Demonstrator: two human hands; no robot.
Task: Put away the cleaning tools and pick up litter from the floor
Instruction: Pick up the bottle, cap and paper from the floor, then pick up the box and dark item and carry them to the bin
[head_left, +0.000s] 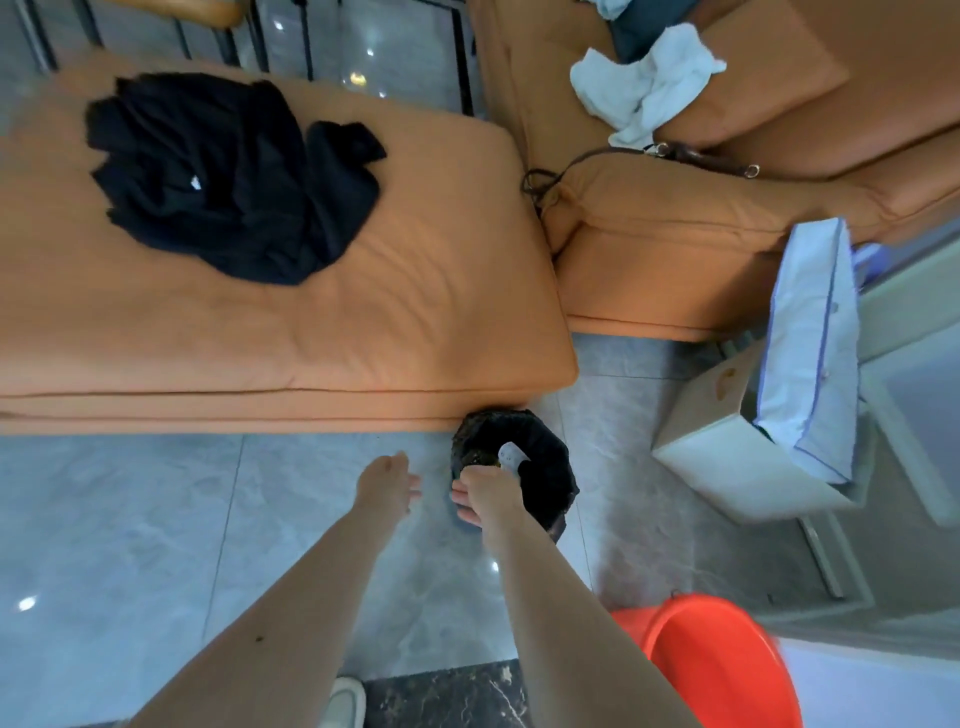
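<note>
Right hand (485, 491): fingers pinch white litter (511, 458) over black bin (545, 478). Left hand (387, 483): fingers loose, apart, empty.

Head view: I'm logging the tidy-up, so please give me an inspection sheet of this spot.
Surface: grey tiled floor, glossy, with light glints.
Job's things: black-lined bin against the sofa corner; white scrap over its opening.
Clutter: black clothes on the orange sofa; white towel; box with white bag; red tub.
Hands: right hand pinches the scrap; left hand open, beside the bin.
Cables: brown strap on the sofa; no cables seen.
Surroundings: chair legs behind the sofa.
</note>
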